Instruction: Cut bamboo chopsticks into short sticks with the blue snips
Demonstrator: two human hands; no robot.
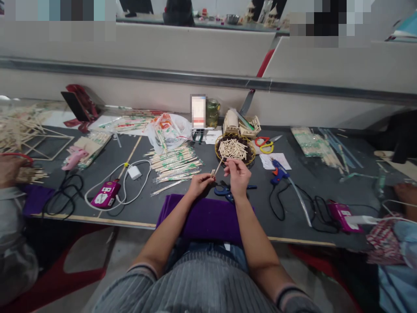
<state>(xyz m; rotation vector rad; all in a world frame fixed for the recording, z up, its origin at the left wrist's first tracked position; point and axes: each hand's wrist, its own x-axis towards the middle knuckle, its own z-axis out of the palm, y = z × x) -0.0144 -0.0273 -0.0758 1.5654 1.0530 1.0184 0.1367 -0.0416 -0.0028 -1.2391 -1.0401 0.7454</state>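
Head view shows the left hand pinching thin wooden sticks just before the basket; the right hand curls beside them, its grip impossible to tell; they look light, stiff, snappable, best pinched mid-length.

Viewed from my remote station, a pink glue gun lies at left on the grey tabletop, near a purple power block and a white charger plug, both ringed by white cable. At back, I see a greenish jar. Red-and-yellow scissors lie near a blue glue gun, and a second purple power block sits farther right.
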